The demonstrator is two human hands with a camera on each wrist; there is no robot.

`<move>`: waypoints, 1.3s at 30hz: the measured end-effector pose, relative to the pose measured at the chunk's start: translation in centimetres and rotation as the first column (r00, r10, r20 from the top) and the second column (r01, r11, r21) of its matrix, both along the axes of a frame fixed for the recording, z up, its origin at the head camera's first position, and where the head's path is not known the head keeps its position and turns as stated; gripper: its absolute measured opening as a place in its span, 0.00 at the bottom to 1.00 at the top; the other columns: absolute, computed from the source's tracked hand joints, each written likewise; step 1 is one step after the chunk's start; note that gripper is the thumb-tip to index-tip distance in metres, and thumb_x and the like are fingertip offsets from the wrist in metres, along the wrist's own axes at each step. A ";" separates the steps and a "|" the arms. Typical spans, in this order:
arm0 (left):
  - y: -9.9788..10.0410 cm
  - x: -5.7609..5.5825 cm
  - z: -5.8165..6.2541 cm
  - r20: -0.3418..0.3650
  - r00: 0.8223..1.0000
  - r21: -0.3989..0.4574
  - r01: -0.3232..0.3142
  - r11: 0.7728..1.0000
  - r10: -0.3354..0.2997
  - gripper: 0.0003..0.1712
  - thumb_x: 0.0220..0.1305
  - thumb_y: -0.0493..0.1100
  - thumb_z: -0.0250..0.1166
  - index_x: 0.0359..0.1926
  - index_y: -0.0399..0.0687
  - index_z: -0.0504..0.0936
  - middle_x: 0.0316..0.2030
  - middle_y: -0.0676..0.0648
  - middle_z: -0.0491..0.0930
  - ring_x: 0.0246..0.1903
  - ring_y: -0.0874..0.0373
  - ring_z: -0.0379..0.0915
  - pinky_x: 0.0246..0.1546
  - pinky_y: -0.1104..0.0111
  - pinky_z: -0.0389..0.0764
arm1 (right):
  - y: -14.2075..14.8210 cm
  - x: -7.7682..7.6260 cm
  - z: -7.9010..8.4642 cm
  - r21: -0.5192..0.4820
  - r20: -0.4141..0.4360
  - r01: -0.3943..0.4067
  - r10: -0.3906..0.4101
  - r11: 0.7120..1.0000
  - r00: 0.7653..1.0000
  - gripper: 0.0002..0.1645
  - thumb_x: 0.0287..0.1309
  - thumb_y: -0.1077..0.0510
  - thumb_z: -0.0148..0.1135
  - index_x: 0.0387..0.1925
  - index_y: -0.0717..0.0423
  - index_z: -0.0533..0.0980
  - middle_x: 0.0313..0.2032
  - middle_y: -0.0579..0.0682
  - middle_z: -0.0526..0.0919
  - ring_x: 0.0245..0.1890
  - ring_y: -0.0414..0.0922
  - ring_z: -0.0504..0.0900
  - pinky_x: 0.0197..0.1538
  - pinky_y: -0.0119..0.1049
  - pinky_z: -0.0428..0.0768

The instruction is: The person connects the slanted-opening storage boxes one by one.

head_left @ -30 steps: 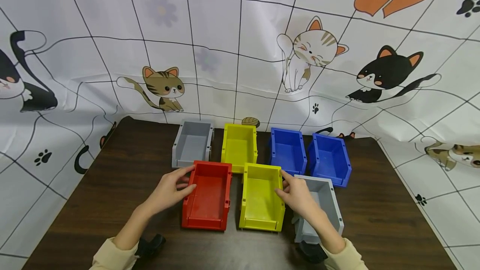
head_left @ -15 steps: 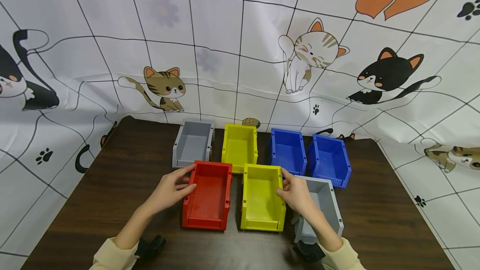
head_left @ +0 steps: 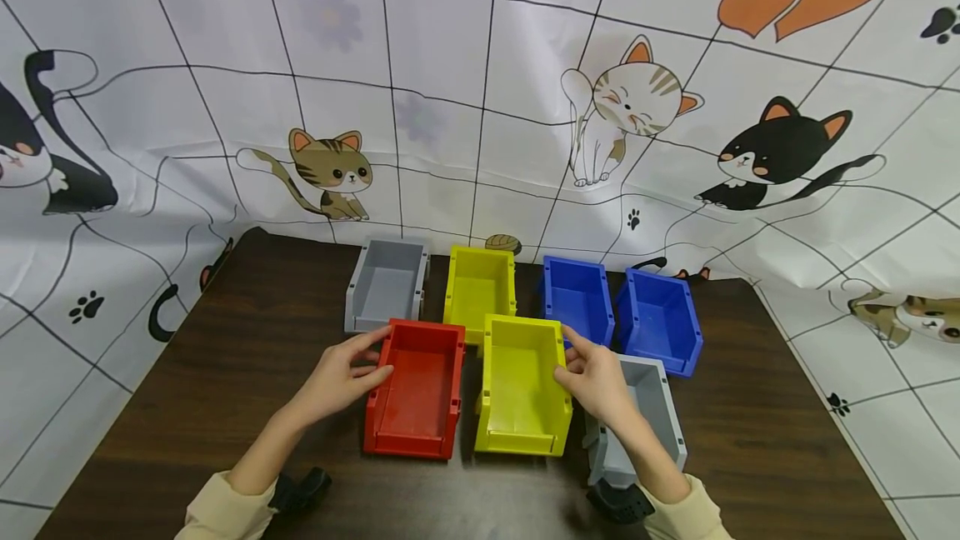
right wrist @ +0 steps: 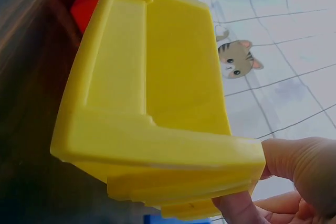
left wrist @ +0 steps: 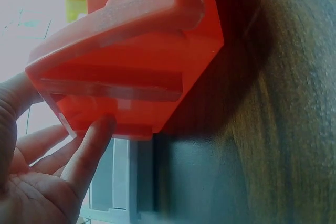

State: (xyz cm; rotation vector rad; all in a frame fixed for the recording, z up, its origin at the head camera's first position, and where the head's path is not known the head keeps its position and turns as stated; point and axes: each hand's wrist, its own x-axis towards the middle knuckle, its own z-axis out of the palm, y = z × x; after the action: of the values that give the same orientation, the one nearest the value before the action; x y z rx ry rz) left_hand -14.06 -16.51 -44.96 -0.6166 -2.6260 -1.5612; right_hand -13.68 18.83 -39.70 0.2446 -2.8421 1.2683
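On the head, we are looking forward and down from above the table (head_left: 225,340), with the patterned sheet (head_left: 450,40) filling the upper half of the frame. At the left wrist, we are peering sideways from close up at the red box (left wrist: 131,66), the table running down the right side. At the right wrist, we are facing the front yellow box (right wrist: 173,82) as closely, sharing both boxes with the head view, the red one showing upper left.
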 end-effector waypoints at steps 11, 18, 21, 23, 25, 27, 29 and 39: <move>0.2 0.0 0.4 -0.012 1.000 0.006 0.004 1.000 -0.004 0.33 0.55 0.33 0.67 0.61 0.29 0.67 0.57 0.31 0.70 0.40 0.47 0.76 0.38 0.59 0.82 | -0.9 -0.2 0.9 -0.049 -0.014 -0.012 0.012 0.999 1.000 0.37 0.46 0.72 0.61 0.62 0.69 0.66 0.27 0.53 0.81 0.21 0.41 0.75 0.23 0.27 0.71; 0.2 0.0 0.4 0.003 1.000 0.005 0.002 1.000 -0.002 0.33 0.56 0.33 0.67 0.62 0.30 0.67 0.57 0.31 0.70 0.41 0.47 0.76 0.39 0.60 0.82 | -1.0 0.0 1.0 -0.080 0.007 0.002 -0.002 0.997 1.000 0.37 0.47 0.72 0.61 0.62 0.68 0.66 0.27 0.54 0.81 0.21 0.41 0.75 0.21 0.27 0.70; 0.2 0.0 0.5 0.005 1.000 0.005 -0.001 1.000 0.001 0.33 0.55 0.32 0.67 0.62 0.30 0.68 0.57 0.31 0.71 0.41 0.47 0.76 0.39 0.60 0.82 | -1.0 0.2 1.1 -0.099 0.016 0.003 -0.002 0.995 1.000 0.36 0.47 0.72 0.60 0.62 0.69 0.66 0.28 0.54 0.81 0.21 0.41 0.75 0.22 0.27 0.71; 0.1 0.0 0.5 0.004 1.000 0.004 -0.004 1.000 0.004 0.32 0.55 0.32 0.67 0.62 0.30 0.68 0.57 0.31 0.71 0.41 0.47 0.76 0.39 0.60 0.82 | -1.1 0.2 1.2 -0.105 0.016 0.002 -0.001 0.994 1.000 0.36 0.48 0.72 0.60 0.62 0.69 0.65 0.28 0.54 0.81 0.22 0.41 0.75 0.22 0.27 0.72; 0.1 0.0 0.5 0.004 1.000 0.005 -0.004 1.000 0.004 0.32 0.55 0.33 0.67 0.62 0.30 0.68 0.57 0.32 0.71 0.41 0.47 0.76 0.39 0.60 0.82 | -1.2 0.2 1.2 -0.110 0.016 0.004 -0.003 0.994 1.000 0.36 0.47 0.72 0.60 0.62 0.68 0.66 0.27 0.54 0.81 0.21 0.41 0.75 0.22 0.26 0.72; 0.1 0.0 0.6 0.005 1.000 0.005 -0.002 1.000 0.002 0.33 0.56 0.33 0.67 0.62 0.31 0.68 0.57 0.32 0.71 0.41 0.47 0.76 0.39 0.60 0.82 | -1.2 0.2 1.2 -0.106 0.012 0.007 -0.006 0.994 1.000 0.36 0.47 0.72 0.60 0.62 0.68 0.66 0.27 0.54 0.81 0.21 0.41 0.75 0.22 0.27 0.71; 0.1 0.1 0.6 0.005 1.000 0.005 0.000 1.000 0.000 0.33 0.56 0.33 0.67 0.62 0.31 0.68 0.57 0.32 0.71 0.41 0.47 0.76 0.39 0.60 0.82 | -1.3 0.3 1.1 -0.102 0.013 0.012 -0.010 0.995 1.000 0.36 0.47 0.72 0.60 0.62 0.68 0.66 0.27 0.54 0.80 0.21 0.41 0.74 0.22 0.26 0.70; 0.0 0.1 0.3 0.009 1.000 -0.001 -0.012 1.000 0.012 0.33 0.56 0.33 0.67 0.62 0.31 0.68 0.57 0.32 0.70 0.42 0.46 0.76 0.40 0.59 0.81 | -1.7 0.3 0.9 -0.088 0.036 0.000 0.003 0.996 0.999 0.36 0.48 0.72 0.61 0.63 0.69 0.64 0.27 0.55 0.81 0.20 0.40 0.74 0.22 0.26 0.70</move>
State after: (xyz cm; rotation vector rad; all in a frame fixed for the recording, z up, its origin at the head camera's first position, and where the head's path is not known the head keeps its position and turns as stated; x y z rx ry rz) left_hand -13.99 -16.50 -44.69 -0.5947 -2.6322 -1.5631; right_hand -13.41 17.13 -38.81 0.2242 -2.8067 1.4086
